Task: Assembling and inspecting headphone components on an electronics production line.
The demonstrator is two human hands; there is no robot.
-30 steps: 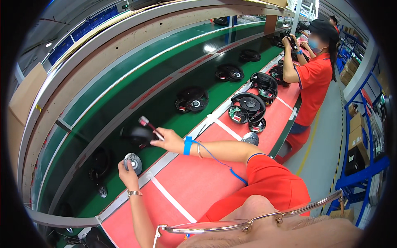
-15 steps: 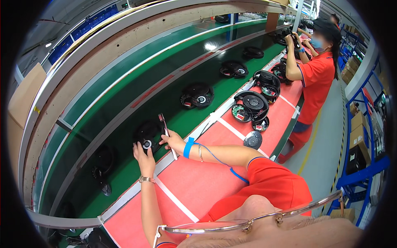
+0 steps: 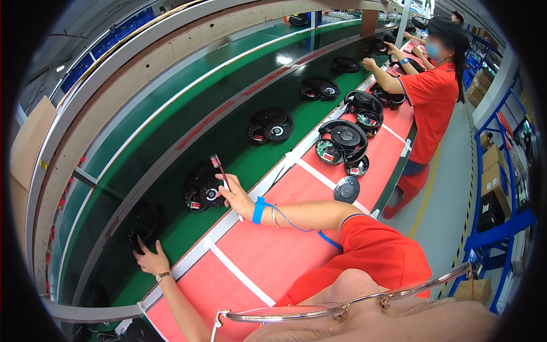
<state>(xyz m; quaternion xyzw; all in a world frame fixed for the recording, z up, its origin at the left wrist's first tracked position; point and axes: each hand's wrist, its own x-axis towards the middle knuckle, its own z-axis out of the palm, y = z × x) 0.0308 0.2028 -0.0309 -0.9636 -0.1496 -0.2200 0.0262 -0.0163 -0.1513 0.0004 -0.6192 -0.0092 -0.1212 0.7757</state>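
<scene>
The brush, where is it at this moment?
In the head view, the brush is left of centre, in the right hand, by a black unit's right edge.

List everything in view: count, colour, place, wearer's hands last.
Belt assemblies: at least five, black, green belt
Mat assemblies: at least three, black, pink mat
Disc: one, grey, pink mat
Toothbrush: one, dark red and white, right hand
Co-workers: at least two, nearest in red, upper right
Shelving: one, blue, far right
Boxes: several, brown, on shelving
Wrist strap: one, blue, right wrist
Glasses: one pair, gold-toned, bottom
Left hand: one, bare, at lower-left belt assembly
Right hand: one, bare, holding toothbrush
</scene>
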